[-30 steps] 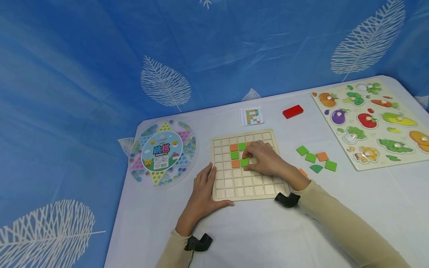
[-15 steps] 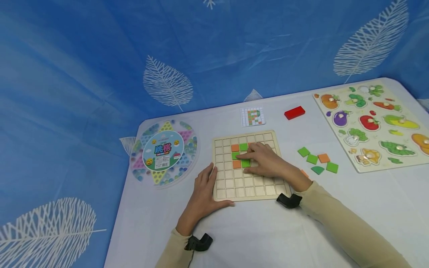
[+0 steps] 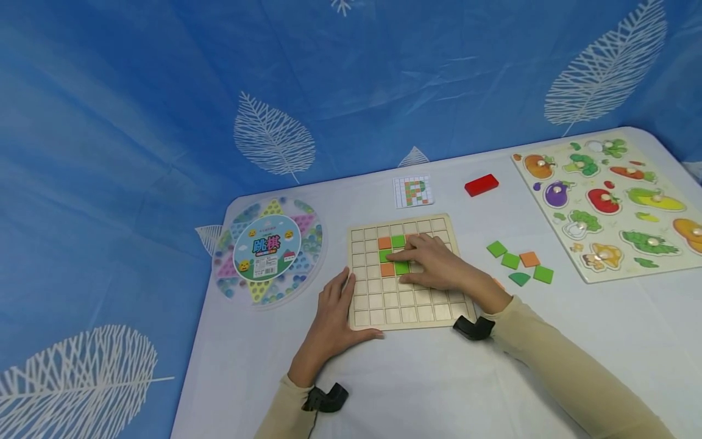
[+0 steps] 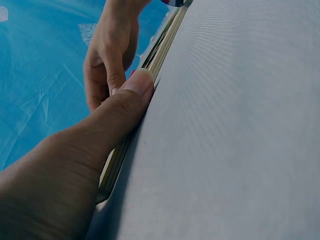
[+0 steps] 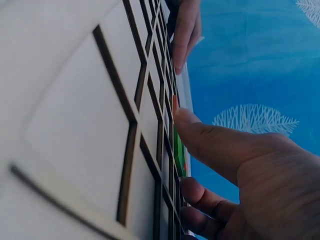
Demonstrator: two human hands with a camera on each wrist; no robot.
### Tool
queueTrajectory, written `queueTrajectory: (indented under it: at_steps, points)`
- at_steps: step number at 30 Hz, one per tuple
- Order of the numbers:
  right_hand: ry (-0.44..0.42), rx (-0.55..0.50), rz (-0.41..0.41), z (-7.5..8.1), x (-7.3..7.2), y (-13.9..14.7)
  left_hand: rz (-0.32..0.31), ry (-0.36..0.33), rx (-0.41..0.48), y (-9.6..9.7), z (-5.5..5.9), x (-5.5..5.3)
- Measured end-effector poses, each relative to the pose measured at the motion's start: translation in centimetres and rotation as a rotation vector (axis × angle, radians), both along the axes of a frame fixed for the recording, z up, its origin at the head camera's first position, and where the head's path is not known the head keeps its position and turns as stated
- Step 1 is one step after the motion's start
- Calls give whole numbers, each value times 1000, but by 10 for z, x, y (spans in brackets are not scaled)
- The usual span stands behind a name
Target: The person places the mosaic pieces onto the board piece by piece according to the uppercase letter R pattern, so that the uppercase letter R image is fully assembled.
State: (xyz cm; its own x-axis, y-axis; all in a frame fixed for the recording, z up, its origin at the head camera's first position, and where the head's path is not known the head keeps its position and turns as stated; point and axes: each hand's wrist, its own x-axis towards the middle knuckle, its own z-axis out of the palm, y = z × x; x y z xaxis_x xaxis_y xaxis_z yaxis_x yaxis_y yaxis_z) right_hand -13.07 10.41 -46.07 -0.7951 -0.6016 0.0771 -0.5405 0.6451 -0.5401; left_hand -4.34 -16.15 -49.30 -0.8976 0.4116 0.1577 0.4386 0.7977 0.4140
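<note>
A wooden grid board (image 3: pixel 392 315) lies on the white table with several orange and green tiles set in its upper middle. My left hand (image 3: pixel 333 312) rests at its lower left corner, fingers along the left side and thumb (image 4: pixel 135 87) against the front edge. Over the tiles is my right hand (image 3: pixel 439 266); its index finger reaches left across them toward a green tile (image 3: pixel 386 256). The thumb touches the board beside another green tile (image 3: pixel 402 268). An orange tile (image 3: pixel 411 238) is partly covered by the fingers. No lifted piece shows in either hand.
Loose pieces, including an orange tile (image 3: pixel 529 259) and a dark green quarter-round (image 3: pixel 519 278), lie right of the board. Behind it are a pattern card (image 3: pixel 414 192) and a red block (image 3: pixel 481 185). A round checkers game (image 3: pixel 265 250) lies left, a vegetable puzzle (image 3: pixel 609 213) right.
My right index finger has stretched left over the tiles, from a more bent pose a second ago. My left hand stays at the board's corner. The head view shifted slightly.
</note>
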Motion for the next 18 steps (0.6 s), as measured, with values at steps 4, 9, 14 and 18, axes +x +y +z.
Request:
queueTrajectory:
  at_steps: [4,9,14,18]
  points:
    - [-20,-13,11,2,1,3,-3,1,-4,0,0,0]
    - [-39,-56,12,5,1,16,0,2,0,0,0,0]
    - [-57,-54,-65,7,-2,45,5,1,17,-1,-1,-1]
    - [-65,-44,-126,8,-1,78,-7,16,29,0,-3,-1]
